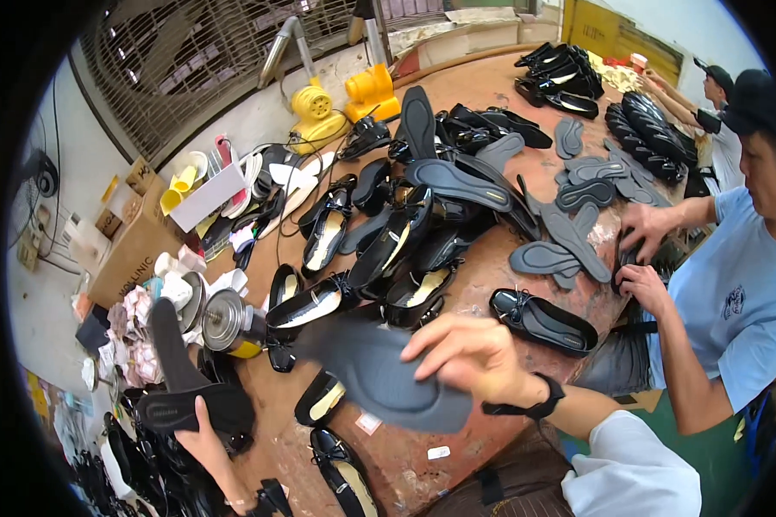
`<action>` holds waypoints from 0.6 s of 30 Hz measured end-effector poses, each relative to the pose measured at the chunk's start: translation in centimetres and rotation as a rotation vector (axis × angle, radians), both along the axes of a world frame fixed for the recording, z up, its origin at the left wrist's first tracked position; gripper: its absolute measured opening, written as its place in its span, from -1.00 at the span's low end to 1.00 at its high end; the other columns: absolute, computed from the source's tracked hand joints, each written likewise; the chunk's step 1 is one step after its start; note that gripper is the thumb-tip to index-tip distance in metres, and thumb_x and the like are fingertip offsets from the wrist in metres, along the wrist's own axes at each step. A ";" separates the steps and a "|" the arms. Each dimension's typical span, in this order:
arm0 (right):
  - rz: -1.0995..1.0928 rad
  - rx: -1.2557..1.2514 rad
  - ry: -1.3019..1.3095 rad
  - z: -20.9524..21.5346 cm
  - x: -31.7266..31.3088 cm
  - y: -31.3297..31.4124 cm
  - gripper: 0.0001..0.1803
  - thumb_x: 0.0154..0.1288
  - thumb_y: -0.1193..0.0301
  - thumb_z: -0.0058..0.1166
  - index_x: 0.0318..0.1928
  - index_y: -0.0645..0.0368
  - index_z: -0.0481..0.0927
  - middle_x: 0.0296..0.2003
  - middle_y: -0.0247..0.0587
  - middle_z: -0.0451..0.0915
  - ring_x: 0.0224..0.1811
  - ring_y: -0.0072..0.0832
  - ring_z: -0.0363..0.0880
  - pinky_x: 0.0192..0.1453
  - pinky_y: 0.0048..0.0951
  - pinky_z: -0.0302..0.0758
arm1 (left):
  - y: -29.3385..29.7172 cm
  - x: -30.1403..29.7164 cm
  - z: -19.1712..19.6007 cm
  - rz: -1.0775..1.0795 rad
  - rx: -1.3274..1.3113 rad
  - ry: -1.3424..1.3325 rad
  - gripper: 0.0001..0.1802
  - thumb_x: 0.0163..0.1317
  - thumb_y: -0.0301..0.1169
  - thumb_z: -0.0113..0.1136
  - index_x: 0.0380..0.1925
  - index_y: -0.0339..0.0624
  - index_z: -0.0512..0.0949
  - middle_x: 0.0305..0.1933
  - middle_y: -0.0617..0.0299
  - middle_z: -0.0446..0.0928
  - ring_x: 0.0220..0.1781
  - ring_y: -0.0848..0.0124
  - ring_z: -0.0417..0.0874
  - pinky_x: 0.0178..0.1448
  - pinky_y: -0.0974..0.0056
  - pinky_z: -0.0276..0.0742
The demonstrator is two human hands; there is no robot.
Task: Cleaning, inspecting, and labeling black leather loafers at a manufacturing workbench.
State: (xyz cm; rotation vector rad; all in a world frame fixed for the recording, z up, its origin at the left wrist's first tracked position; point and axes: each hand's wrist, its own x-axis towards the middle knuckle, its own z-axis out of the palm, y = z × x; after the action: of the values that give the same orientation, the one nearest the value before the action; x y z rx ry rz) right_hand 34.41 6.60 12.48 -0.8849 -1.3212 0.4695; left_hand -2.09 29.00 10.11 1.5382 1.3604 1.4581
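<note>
My right hand (470, 355) grips a dark grey insole (379, 372) by its edge and holds it flat above the brown worktable (405, 457). A black band sits on that wrist. My left hand (205, 441), low at the left, holds a black flat shoe (190, 408) with a second grey insole (169, 343) standing up out of it. Black ballet flats with bows lie around both hands: one (543, 320) just right of my right hand, another (341, 470) near the table's front edge.
A heap of black flats (388, 241) and loose grey insoles (569, 233) covers the table's middle. A co-worker in a light blue shirt (733, 302) handles insoles at the right edge. Yellow machines (319, 112), a metal can (228, 320) and cardboard boxes (134, 250) stand at the left.
</note>
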 end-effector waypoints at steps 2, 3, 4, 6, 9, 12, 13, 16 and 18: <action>0.074 0.105 0.090 -0.3 -2.3 1.0 -0.85 0.20 0.67 0.24 -0.22 0.28 0.73 -0.12 -0.01 0.70 -0.08 -0.28 0.68 -0.02 -0.34 0.57 | -5.9 6.4 4.0 -0.161 -0.260 -0.316 -0.68 0.32 -0.44 0.27 -0.02 -0.38 0.45 -0.10 0.02 0.59 -0.15 0.31 0.68 0.00 0.20 0.66; 0.105 0.097 0.112 -0.1 -3.8 1.2 -0.79 0.19 0.71 0.22 -0.16 0.27 0.72 -0.11 -0.03 0.70 -0.08 -0.28 0.67 -0.02 -0.35 0.57 | -6.5 5.7 1.9 -0.172 -0.365 -0.384 -0.59 0.35 -0.44 0.22 0.12 -0.36 0.37 0.05 -0.01 0.53 -0.03 0.29 0.66 0.06 0.20 0.65; 0.141 0.088 0.132 0.0 -5.4 1.4 -0.72 0.18 0.75 0.20 -0.10 0.26 0.71 -0.11 -0.05 0.70 -0.08 -0.28 0.67 -0.01 -0.35 0.57 | -7.3 6.2 1.3 -0.410 -0.356 -0.358 -0.60 0.44 -0.39 0.10 0.20 -0.33 0.37 0.11 0.05 0.52 0.06 0.30 0.62 0.14 0.21 0.61; 0.095 0.022 0.006 -1.1 -7.4 2.2 -0.58 0.22 0.69 0.16 0.10 0.19 0.59 0.00 -0.07 0.56 -0.01 -0.18 0.60 0.11 -0.31 0.52 | -9.6 7.2 -2.7 -0.439 -0.448 -0.676 -0.48 0.53 -0.04 -0.09 0.22 -0.22 0.44 0.15 0.14 0.55 0.11 0.30 0.60 0.24 0.17 0.52; -0.193 -0.176 -0.053 -2.5 -8.4 1.6 -0.52 0.22 0.58 0.21 0.18 0.10 0.54 0.20 0.00 0.40 0.16 -0.11 0.51 0.21 -0.23 0.48 | -12.4 11.8 -0.9 -0.663 -0.377 -0.900 -0.25 0.50 0.21 -0.30 0.33 -0.21 0.34 0.29 0.08 0.46 0.27 0.23 0.49 0.40 0.11 0.38; -0.381 -0.224 -0.116 -3.8 -8.0 0.1 -0.41 0.23 0.42 0.30 0.28 0.15 0.46 0.31 0.06 0.32 0.24 -0.06 0.47 0.31 -0.21 0.42 | -15.2 14.1 -1.2 -0.737 -0.273 -0.943 -0.32 0.53 0.04 -0.13 0.40 -0.25 0.23 0.35 0.07 0.38 0.37 0.22 0.39 0.49 0.13 0.23; -0.399 -0.231 -0.121 -4.1 -7.9 -0.2 -0.41 0.23 0.42 0.30 0.28 0.15 0.46 0.31 0.06 0.32 0.24 -0.06 0.47 0.31 -0.21 0.42 | -16.1 15.1 -1.5 -0.582 -0.179 -0.593 -0.37 0.51 -0.13 -0.03 0.41 -0.28 0.20 0.35 0.06 0.37 0.38 0.23 0.38 0.48 0.15 0.23; -0.198 -0.367 0.266 -5.4 -7.6 -0.4 -0.34 0.24 0.22 0.35 0.26 0.27 0.46 0.21 0.07 0.49 0.12 -0.16 0.57 0.31 -0.24 0.40 | -16.7 15.6 -2.0 -0.545 -0.132 -0.319 -0.37 0.42 -0.46 0.10 0.42 -0.37 0.15 0.34 0.03 0.36 0.33 0.24 0.41 0.42 0.17 0.28; 0.025 -0.447 0.195 -7.0 -5.8 -0.5 -0.38 0.22 0.24 0.37 0.19 0.34 0.51 0.00 -0.02 0.64 0.07 -0.30 0.57 0.23 -0.29 0.43 | -16.4 14.7 -3.1 -0.581 -0.129 -0.229 -0.41 0.46 -0.43 0.04 0.41 -0.38 0.17 0.34 0.03 0.36 0.30 0.26 0.44 0.40 0.18 0.31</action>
State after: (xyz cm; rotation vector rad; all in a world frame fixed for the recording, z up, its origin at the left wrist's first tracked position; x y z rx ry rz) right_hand 28.56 6.07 5.47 -1.1578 -1.0642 0.8706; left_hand 12.59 12.61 6.98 1.4651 0.7663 1.1124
